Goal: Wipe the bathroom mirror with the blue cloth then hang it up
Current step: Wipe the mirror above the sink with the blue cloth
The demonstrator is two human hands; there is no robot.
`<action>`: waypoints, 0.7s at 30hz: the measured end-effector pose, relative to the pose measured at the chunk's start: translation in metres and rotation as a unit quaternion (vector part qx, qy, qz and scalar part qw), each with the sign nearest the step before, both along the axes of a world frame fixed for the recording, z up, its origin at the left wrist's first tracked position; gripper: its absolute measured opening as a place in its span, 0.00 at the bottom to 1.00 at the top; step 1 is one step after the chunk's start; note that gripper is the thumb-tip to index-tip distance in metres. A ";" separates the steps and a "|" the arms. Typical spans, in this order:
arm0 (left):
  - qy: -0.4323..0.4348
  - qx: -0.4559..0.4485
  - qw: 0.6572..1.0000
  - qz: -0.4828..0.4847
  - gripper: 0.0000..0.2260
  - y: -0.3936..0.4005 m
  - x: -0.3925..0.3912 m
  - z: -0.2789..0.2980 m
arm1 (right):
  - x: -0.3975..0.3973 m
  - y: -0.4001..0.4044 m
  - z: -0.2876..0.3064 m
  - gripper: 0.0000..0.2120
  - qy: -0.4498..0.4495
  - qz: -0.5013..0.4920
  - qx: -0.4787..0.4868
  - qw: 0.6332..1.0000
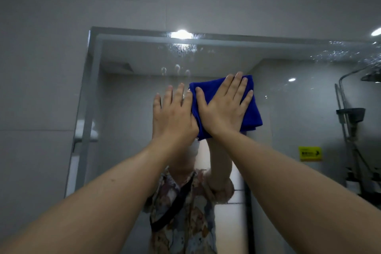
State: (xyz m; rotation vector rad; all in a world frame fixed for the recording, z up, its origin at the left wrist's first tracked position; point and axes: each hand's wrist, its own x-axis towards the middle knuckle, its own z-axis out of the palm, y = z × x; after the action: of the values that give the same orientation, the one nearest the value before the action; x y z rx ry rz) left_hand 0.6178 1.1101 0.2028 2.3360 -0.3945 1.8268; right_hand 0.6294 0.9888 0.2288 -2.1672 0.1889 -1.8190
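The bathroom mirror [288,109] fills the wall in front of me. A folded blue cloth [254,113] lies flat against its glass at about head height. My right hand [224,107] presses on the cloth with its fingers spread wide. Just left of it is my left hand [175,115], also flat with fingers apart, its thumb side against the cloth's left edge. Both arms reach up and forward. Water drops [183,48] and smears dot the glass above the cloth and along the top right.
Grey wall tiles [41,68] surround the mirror's left edge [88,99] and top. The glass reflects a person in a patterned shirt, a shower fitting [350,115] and a yellow sticker [309,153] at right.
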 end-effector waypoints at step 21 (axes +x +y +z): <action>0.043 -0.046 0.996 -0.070 0.16 0.010 -0.026 -0.182 | -0.015 -0.004 -0.271 0.51 0.104 -0.004 -0.095 0.990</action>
State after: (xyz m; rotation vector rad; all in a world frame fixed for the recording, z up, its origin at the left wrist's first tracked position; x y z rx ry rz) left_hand 0.5920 1.1205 0.0208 2.2553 -0.4399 1.6391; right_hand 0.6148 0.9849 -0.0423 -2.4910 0.0708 -1.6739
